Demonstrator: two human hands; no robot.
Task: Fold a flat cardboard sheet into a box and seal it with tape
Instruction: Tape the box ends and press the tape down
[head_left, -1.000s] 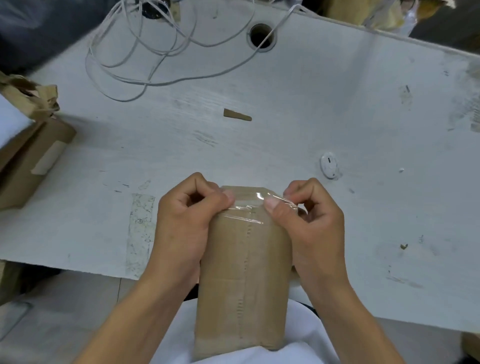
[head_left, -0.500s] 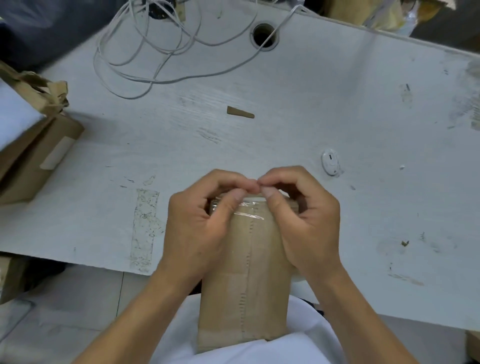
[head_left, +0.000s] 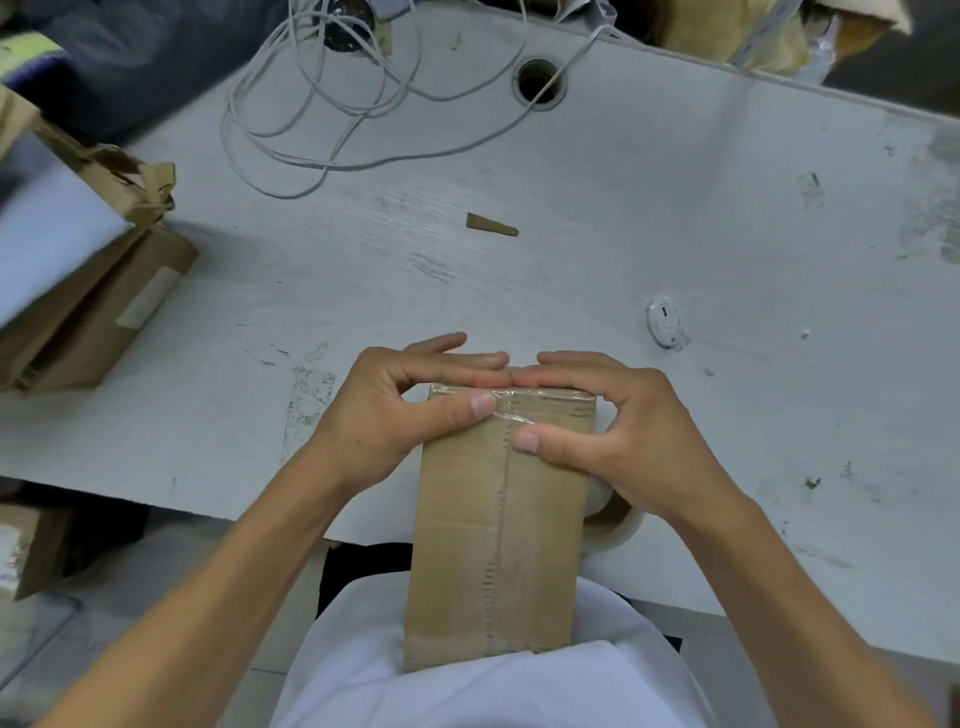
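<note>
A scuffed white table (head_left: 675, 208) carries everything we see.

On it we find loose white cables (head_left: 332, 114) near a round cable hole (head_left: 539, 83), a small brown cardboard scrap (head_left: 491, 225), a little white oval device (head_left: 665, 321), stacked brown cardboard (head_left: 88, 301) at the left edge, and a tape roll (head_left: 613, 519) at the near edge.

White cable loops (head_left: 332, 104) near desk hole (head_left: 539, 83); cardboard scrap (head_left: 491, 225); small white device (head_left: 665, 321); stacked cardboard (head_left: 88, 306) far left.
</note>
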